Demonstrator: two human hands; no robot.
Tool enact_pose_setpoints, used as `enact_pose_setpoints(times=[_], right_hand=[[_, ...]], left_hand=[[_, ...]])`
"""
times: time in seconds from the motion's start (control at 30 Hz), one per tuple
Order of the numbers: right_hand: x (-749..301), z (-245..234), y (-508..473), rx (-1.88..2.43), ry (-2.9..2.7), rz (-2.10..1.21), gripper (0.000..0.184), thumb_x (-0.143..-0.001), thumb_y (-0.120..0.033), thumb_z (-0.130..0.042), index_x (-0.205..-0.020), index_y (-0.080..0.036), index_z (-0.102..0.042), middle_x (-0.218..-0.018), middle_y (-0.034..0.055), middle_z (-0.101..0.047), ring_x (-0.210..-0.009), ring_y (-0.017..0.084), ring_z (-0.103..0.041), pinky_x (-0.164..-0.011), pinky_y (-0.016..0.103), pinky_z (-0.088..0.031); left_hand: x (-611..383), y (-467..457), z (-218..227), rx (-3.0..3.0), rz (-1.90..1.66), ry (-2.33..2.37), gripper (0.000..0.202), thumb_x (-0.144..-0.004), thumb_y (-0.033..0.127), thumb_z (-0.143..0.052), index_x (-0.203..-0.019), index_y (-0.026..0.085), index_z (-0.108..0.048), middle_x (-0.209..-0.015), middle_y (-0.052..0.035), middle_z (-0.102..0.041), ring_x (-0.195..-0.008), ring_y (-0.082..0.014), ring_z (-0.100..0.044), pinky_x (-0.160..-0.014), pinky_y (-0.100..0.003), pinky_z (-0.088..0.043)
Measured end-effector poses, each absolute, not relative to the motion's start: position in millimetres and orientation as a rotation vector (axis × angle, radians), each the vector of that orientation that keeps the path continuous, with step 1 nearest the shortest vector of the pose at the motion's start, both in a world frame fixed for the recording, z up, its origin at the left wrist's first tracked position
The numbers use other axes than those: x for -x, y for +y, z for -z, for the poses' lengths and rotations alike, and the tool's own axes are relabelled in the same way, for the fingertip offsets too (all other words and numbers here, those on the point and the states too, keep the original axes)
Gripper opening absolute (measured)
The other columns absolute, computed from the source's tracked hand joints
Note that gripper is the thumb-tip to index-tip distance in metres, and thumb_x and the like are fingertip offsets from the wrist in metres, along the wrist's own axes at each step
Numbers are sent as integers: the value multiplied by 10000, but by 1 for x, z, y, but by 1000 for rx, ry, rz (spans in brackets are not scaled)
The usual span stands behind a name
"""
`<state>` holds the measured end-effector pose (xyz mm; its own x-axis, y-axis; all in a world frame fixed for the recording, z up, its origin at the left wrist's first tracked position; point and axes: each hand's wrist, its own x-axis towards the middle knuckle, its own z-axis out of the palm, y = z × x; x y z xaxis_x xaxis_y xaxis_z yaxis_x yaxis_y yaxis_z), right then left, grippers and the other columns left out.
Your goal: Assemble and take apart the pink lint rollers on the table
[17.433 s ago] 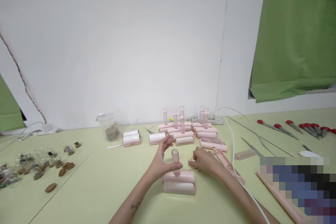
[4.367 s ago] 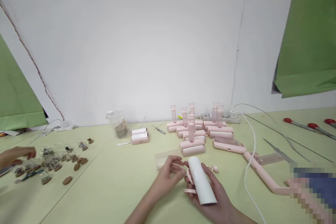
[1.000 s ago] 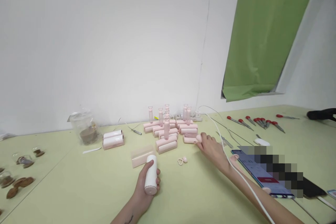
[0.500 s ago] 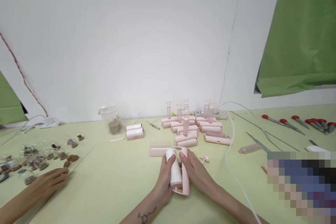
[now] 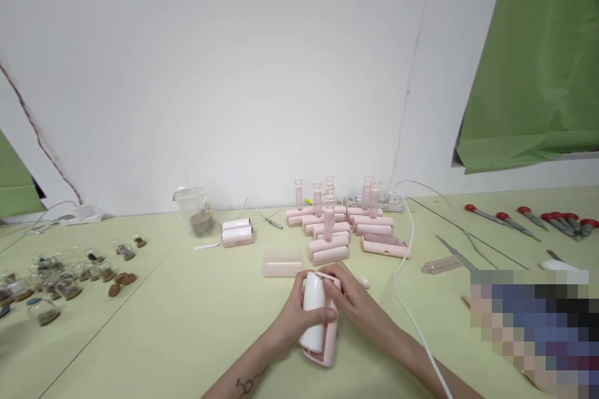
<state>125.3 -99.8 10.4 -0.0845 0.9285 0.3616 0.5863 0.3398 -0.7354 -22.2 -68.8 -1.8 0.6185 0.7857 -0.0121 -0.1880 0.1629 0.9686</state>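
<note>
My left hand (image 5: pixel 292 318) grips a white lint roll (image 5: pixel 312 315) low in the middle of the table. My right hand (image 5: pixel 358 307) holds a pink roller frame (image 5: pixel 327 349) against the roll's right side, its fingers on the frame's top end. A translucent pink cover (image 5: pixel 282 264) lies just behind my hands. Further back stands a cluster of assembled pink lint rollers (image 5: pixel 334 230) with upright heart-topped handles. Two small pink parts (image 5: pixel 364 283) lie right of my hands.
White refill rolls (image 5: pixel 237 232) and a clear bag (image 5: pixel 194 212) sit at the back. Small corked glass jars (image 5: pixel 56 277) are spread at left. Red-handled tools (image 5: pixel 538 221) lie far right. A white cable (image 5: pixel 407 287) crosses the pale green table (image 5: pixel 178 336).
My hands have tilted the roll and pink frame and pressed them closer together. Another person's hand at the lower left has left the view.
</note>
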Motion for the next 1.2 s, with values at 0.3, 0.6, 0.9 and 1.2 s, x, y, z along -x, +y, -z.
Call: enact_pose_setpoints(times=[0.3,0.6,0.9,1.2], right_hand=[[-132,-7,-102,1496,-2293,-103,99,-694,-162,-444,-684,-171,-542,-681,34,-563,-612,173,-499,-567,284,-375],[-123,15,-102,1350,-2309,-317,186,-675,-100,-371,-763,-159,-524,-767,60,-578,-704,183,-511,-648,294,-401],[-124,1,-106,1318,-2248,-482,128,-649,-91,-403,-671,-171,-501,-689,11,-543,-625,137,-485,-575,235,-372],[-140,1,-94,1180,-1798,-1101,263,-771,-387,-515,-955,-199,-511,-927,44,-597,-852,188,-558,-722,308,-437]], left_hand=[[49,-65,-2,-2057,-749,861,636,-515,196,-707,-1110,288,-501,-843,-11,-613,-704,-228,-536,-606,-242,-355],[59,-56,-10,-2290,-538,771,461,-445,266,-756,-870,293,-582,-723,7,-599,-659,-251,-558,-592,-252,-371],[60,-56,-18,-2505,-367,713,472,-547,391,-714,-991,316,-572,-832,0,-656,-716,-252,-593,-552,-238,-371],[47,-61,-19,-2115,-722,803,374,-674,285,-602,-1040,237,-543,-908,-25,-619,-794,-209,-569,-675,-257,-428]])
